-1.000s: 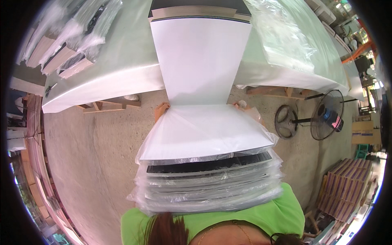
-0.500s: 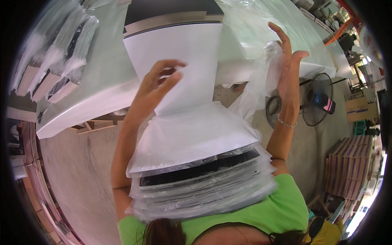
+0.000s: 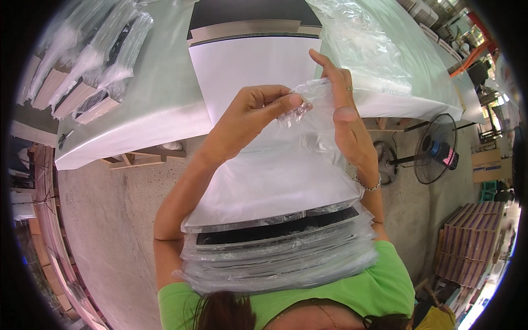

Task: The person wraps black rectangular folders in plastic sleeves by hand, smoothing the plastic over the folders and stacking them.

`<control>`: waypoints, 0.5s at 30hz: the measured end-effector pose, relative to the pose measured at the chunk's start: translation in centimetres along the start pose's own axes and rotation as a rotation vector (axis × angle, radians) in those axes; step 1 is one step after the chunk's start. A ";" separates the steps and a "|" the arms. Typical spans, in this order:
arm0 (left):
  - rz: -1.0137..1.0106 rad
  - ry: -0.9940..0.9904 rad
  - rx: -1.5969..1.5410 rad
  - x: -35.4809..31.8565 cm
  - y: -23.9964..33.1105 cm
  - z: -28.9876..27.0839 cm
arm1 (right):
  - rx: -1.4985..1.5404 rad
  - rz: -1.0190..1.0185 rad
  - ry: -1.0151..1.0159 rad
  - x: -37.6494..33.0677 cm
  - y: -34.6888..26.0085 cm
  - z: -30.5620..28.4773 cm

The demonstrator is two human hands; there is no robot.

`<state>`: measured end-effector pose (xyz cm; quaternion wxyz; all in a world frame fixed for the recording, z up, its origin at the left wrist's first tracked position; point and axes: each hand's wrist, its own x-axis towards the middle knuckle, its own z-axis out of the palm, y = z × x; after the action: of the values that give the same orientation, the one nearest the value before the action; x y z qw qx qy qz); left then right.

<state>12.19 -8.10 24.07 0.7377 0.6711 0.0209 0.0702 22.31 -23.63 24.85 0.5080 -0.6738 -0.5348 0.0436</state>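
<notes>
Toward the left edge of the table (image 3: 165, 71), several packs (image 3: 94, 60) lie in clear plastic, apparently finished. The left hand (image 3: 256, 113) pinches a crumpled bit of thin clear film (image 3: 316, 129) between thumb and fingers, over the white board (image 3: 247, 66). The board crosses the middle of the table's near edge, its far end meeting a dark-topped stack (image 3: 250, 14). Covering looks partway: film lies over the white surface nearest the person, the far part is bare, and the loose film probably remains to be settled. Whether both white parts are one board, I cannot tell. The long axis runs straight out from the person, pointing toward the table's far side. Below, against the person's front, sits a pile (image 3: 280, 253) in plastic. The right hand (image 3: 352, 126) is open, thumb apart, film against its inner side; no firm grip shows. Right of the stack, clear sheets (image 3: 374, 49) lie on the table.
</notes>
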 end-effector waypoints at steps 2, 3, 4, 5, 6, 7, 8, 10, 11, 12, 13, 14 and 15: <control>-0.040 -0.048 -0.051 -0.1 -0.3 -0.4 | 0.001 0.016 -0.020 -0.1 0.2 -0.1; -0.064 -0.053 -0.034 -0.1 -0.4 -0.5 | 0.007 0.013 -0.019 -0.2 0.3 0.0; -0.087 -0.058 -0.016 -0.1 -0.5 -0.6 | 0.012 0.008 -0.018 -0.2 0.6 0.1; -0.111 -0.062 0.002 -0.1 -0.6 -0.6 | 0.018 0.004 -0.017 -0.3 0.7 0.2; -0.129 -0.073 -0.034 -0.2 -0.9 -0.6 | 0.018 -0.001 -0.020 -0.3 0.8 0.3; -0.148 -0.084 -0.071 -0.2 -1.2 -0.7 | 0.017 -0.005 -0.023 -0.4 0.8 0.4; -0.166 -0.095 -0.108 -0.2 -1.3 -0.6 | 0.016 -0.009 -0.026 -0.4 0.9 0.5; -0.252 -0.066 -0.273 -0.4 -0.8 0.0 | 0.010 -0.017 -0.008 -0.3 1.0 0.7; -0.296 -0.052 -0.356 -0.5 -0.6 0.2 | 0.007 -0.021 0.002 -0.3 1.0 0.7; -0.284 -0.049 -0.343 -0.4 -0.8 0.2 | 0.008 -0.018 -0.004 -0.4 1.0 0.7; -0.271 -0.045 -0.330 -0.4 -1.2 0.1 | 0.010 -0.015 -0.011 -0.5 1.0 0.7; -0.259 -0.041 -0.318 -0.4 -1.5 0.0 | 0.011 -0.013 -0.018 -0.5 1.1 0.7; -0.249 -0.032 -0.301 -0.4 -1.6 0.0 | 0.001 -0.005 -0.026 -0.7 1.1 0.7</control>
<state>11.89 -8.27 22.45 0.8330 0.5464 0.0815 -0.0299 22.37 -23.57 23.35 0.5015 -0.6717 -0.5429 0.0512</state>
